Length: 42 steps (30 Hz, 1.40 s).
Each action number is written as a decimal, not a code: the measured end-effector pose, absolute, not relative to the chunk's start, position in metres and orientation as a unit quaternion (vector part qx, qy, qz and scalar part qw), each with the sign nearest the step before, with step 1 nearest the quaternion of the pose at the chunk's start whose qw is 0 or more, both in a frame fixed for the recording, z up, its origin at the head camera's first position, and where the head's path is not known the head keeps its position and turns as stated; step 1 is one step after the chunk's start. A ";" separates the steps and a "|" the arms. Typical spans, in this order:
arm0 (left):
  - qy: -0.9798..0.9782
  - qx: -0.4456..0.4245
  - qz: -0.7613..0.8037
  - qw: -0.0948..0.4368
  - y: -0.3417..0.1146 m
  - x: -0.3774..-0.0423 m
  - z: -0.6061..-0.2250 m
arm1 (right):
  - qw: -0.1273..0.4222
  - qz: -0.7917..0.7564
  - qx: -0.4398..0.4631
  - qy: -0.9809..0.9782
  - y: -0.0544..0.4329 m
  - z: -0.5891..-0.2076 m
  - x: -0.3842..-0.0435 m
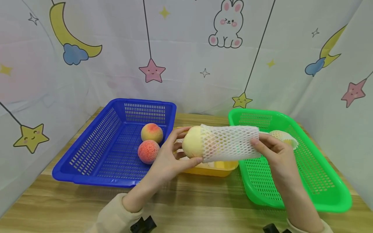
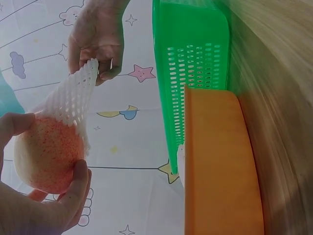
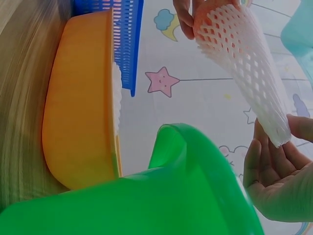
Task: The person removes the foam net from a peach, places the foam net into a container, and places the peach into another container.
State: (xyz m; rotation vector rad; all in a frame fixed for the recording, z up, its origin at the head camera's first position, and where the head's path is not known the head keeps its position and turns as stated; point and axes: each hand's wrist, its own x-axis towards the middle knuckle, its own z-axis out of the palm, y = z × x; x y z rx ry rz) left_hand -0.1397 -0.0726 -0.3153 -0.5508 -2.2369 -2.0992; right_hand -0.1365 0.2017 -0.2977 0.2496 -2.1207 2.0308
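My left hand (image 1: 172,155) grips a peach (image 1: 193,142) with the thumb below and fingers above. In the left wrist view the peach (image 2: 51,154) shows a pale side and a red speckled side. A white foam net sleeve (image 1: 230,142) covers the peach's right part and stretches sideways from it. My right hand (image 1: 275,150) pinches the sleeve's far end between thumb and fingers. In the right wrist view the foam net (image 3: 244,54) narrows toward that pinch. Both hands hold the peach and net above the table, in front of an orange-yellow basket (image 1: 215,171).
A blue basket (image 1: 96,181) on the left holds two peaches (image 1: 149,152). On the right, a green basket (image 1: 326,207) contains a net-wrapped fruit (image 1: 284,137). White foam pieces lie in the orange-yellow basket between them. A printed curtain (image 1: 186,87) hangs behind the wooden table (image 1: 201,204).
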 end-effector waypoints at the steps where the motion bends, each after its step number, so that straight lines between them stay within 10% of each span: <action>1: -0.718 -0.176 -0.674 0.013 -0.073 -0.140 -0.315 | 0.100 0.687 0.082 -0.715 0.202 -0.298 -0.136; 35: -0.814 -0.055 -0.576 0.058 -0.161 -0.132 -0.326 | 0.131 0.655 0.063 -0.741 0.197 -0.302 -0.141; 42: -0.843 -0.028 -0.530 0.089 -0.183 -0.130 -0.329 | 0.211 0.521 0.093 -0.822 0.180 -0.312 -0.142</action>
